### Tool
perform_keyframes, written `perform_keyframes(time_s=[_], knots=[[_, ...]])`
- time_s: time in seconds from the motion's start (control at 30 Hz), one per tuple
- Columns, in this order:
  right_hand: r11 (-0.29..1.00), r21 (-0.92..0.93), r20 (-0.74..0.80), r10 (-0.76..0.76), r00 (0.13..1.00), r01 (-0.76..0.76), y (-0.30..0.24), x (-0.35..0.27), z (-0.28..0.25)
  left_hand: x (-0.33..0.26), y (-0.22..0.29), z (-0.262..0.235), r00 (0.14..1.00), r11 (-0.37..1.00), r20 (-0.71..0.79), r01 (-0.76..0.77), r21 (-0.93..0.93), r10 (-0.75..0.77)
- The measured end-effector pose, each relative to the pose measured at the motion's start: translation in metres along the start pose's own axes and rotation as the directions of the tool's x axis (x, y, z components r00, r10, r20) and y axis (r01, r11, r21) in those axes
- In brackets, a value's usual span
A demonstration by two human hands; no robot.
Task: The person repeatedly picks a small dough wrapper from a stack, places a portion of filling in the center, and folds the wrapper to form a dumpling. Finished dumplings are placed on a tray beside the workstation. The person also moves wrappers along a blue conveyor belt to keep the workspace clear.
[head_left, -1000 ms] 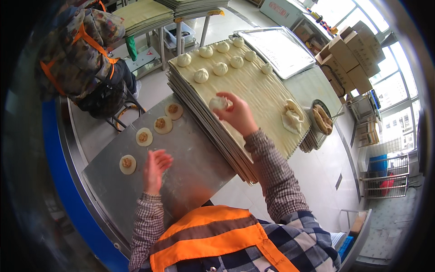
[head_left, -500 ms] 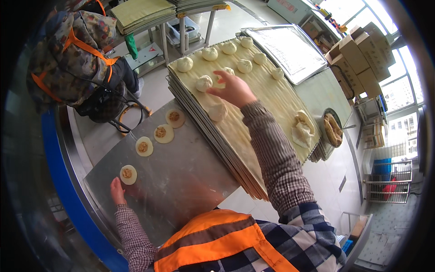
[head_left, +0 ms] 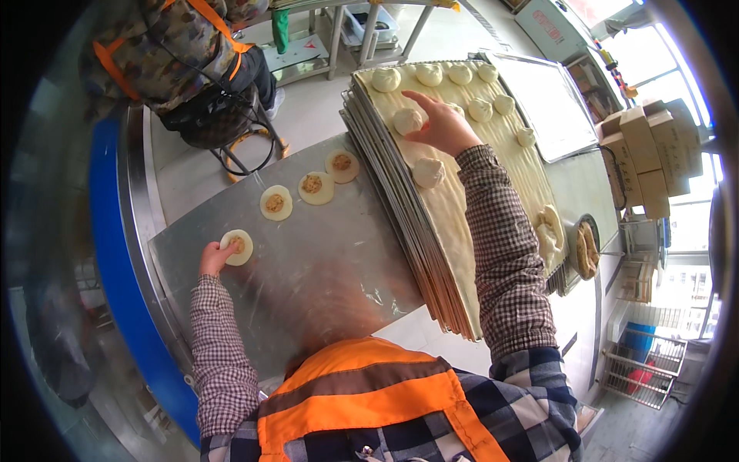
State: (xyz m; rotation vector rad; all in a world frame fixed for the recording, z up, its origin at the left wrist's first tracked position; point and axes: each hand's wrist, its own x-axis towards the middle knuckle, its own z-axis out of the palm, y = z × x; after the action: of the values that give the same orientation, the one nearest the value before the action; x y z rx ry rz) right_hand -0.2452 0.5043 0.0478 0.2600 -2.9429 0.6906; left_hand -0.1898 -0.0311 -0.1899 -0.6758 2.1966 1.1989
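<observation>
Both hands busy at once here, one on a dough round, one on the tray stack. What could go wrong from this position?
1. The right hand reaches far across the stacked trays and sets a dough ball among others; the sleeve may drag over the ball near it.
2. The left hand grips the filled dough round at its edge, at full stretch; it could tear or spill filling.
3. The stack's edges look uneven; leaning on it might shift a tray.

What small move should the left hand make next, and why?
Probably lift the filled dough round off the metal table: the left hand already touches its edge, while the right hand rests on a shaped bun on the tray stack.
</observation>
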Motion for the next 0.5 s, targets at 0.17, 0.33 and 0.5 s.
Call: perform_keyframes(time_s=[0.17, 0.33, 0.5], knots=[[0.988, -0.130, -0.047, 0.078, 0.996, -0.084, -0.005, 0.005, -0.001, -0.019, 0.012, 0.011, 0.963, 0.947, -0.109, -0.215, 0.239, 0.247], [0.989, -0.123, -0.109, 0.074, 0.991, -0.087, -0.003, 0.006, 0.010, -0.035, 0.009, 0.016, 0.979, 0.919, 0.056, -0.163, -0.360, 0.196], [0.953, -0.302, -0.223, -0.084, 0.971, 0.013, 0.011, 0.001, 0.027, -0.079, -0.005, 0.000, 0.985, 0.393, 0.131, 0.076, -0.916, 0.114]])
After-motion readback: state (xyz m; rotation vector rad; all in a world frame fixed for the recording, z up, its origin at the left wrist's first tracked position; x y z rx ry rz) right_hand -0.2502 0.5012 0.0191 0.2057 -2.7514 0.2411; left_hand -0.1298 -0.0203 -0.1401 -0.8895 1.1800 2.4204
